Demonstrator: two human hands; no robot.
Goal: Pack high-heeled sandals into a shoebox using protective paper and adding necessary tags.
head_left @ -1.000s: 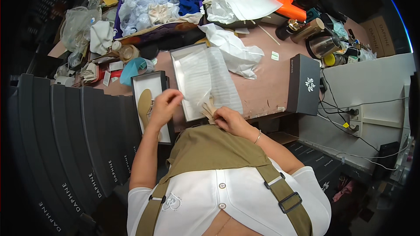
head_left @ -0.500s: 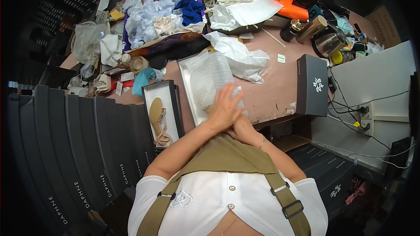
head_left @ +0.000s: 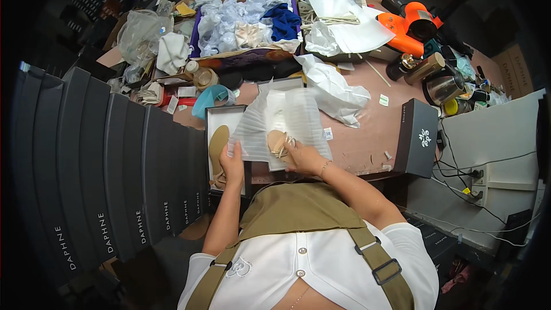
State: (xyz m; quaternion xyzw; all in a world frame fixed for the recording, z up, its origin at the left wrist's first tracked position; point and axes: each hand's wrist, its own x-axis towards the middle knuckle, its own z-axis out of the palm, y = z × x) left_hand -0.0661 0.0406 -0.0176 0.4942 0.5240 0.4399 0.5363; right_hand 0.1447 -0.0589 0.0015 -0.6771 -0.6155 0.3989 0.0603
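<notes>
Beige flat-soled sandal with shiny thin straps (head_left: pixel 276 139) lies over the ribbed translucent white foam sheet (head_left: pixel 255 120), and I see the right hand (head_left: pixel 305 159) with its fingers pinching it near the straps. I have the left hand (head_left: pixel 232 165) pinching the sheet's left edge. Left of the sheet, a second tan-soled sandal (head_left: pixel 218 143) rests in a white-lined dark grey box (head_left: pixel 218 116); beyond its right side sits crumpled white paper (head_left: pixel 336 92).
</notes>
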